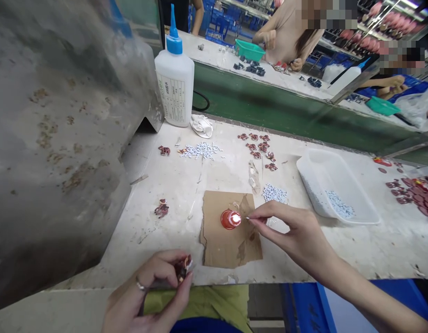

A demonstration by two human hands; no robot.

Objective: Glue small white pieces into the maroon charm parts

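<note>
Near the front edge of the table, my left hand (154, 289) is closed around a small brown figurine (184, 268), partly hidden by the fingers. My right hand (286, 226) pinches a tiny white piece (247, 218) between thumb and fingertips. Just left of that piece, a small red cup (230, 219) with a bright shine on it rests on a brown cardboard sheet (214, 249). Behind the right hand lies a pile of tiny pale-blue and white pieces (274, 193). Two similar brown figurines, one nearer (161, 208) and one farther (164, 150), lie to the left.
A white glue bottle (175, 88) with a blue nozzle stands at the back left, beside a metal housing (61, 138). Another pale pile (203, 151) and several figurines (258, 147) lie behind. A white tray (362, 217) sits right, near brown pieces (424, 196). Other people sit across.
</note>
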